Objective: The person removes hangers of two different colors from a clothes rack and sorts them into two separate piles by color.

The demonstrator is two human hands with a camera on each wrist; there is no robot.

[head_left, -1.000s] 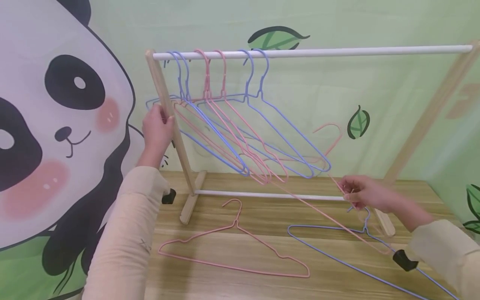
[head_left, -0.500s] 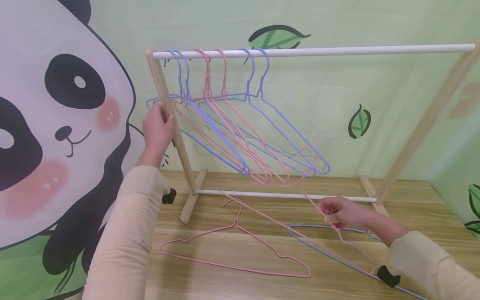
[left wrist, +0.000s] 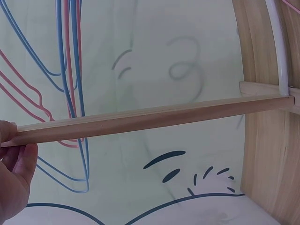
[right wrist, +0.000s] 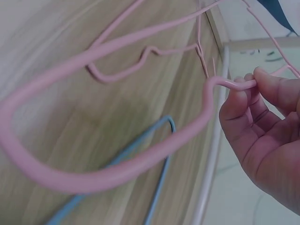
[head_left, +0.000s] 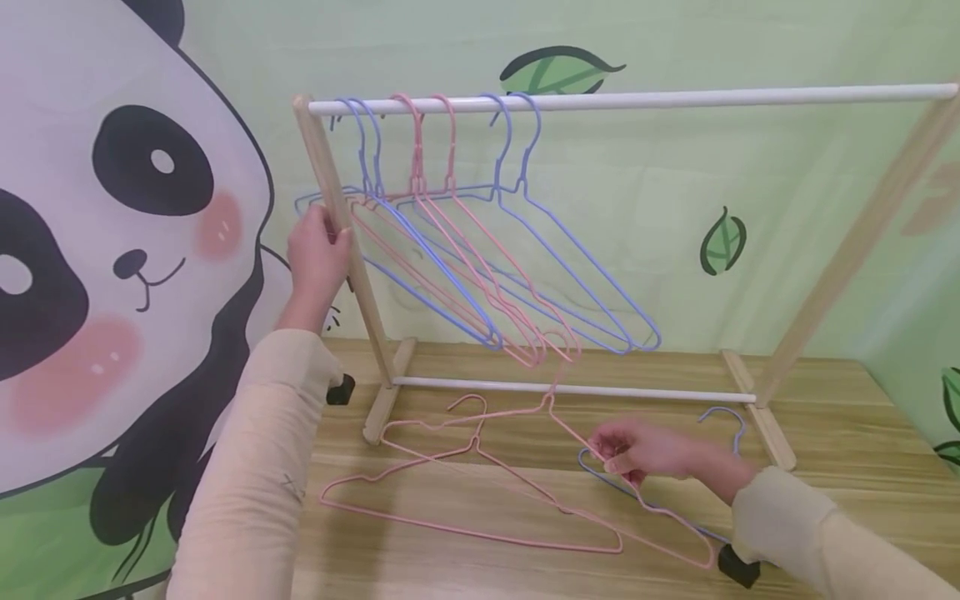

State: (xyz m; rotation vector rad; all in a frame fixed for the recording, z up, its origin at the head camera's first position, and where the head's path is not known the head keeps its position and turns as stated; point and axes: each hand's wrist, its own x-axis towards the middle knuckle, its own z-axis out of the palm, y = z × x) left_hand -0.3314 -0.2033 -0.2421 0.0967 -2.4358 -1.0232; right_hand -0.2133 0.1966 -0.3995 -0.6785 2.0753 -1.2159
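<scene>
My left hand point(head_left: 321, 257) grips the left wooden post point(head_left: 330, 179) of a clothes rack; in the left wrist view, thumb and fingers close round this post point(left wrist: 140, 121). My right hand point(head_left: 637, 450) pinches a pink clothes hanger point(head_left: 480, 414) by its right shoulder, its hook pointing up. In the right wrist view the pinched hanger point(right wrist: 154, 159) runs from between thumb and fingers toward the camera. Another pink hanger point(head_left: 472, 543) lies on the table, overlapped by the held one. Partly behind my right hand and sleeve lies a blue hanger point(head_left: 738, 425).
Several blue hangers point(head_left: 570, 225) and pink hangers point(head_left: 491, 250) hang from the left half of the white top rail point(head_left: 675, 100). A lower white rail point(head_left: 660, 393) joins the rack's feet on the wooden table point(head_left: 840, 433). Behind stands a green wall with a panda picture point(head_left: 150, 233).
My right hand has moved left and slightly down with the pink hanger, which turned to face the camera more and came over the pink hanger on the table. The left hand keeps its grip.
</scene>
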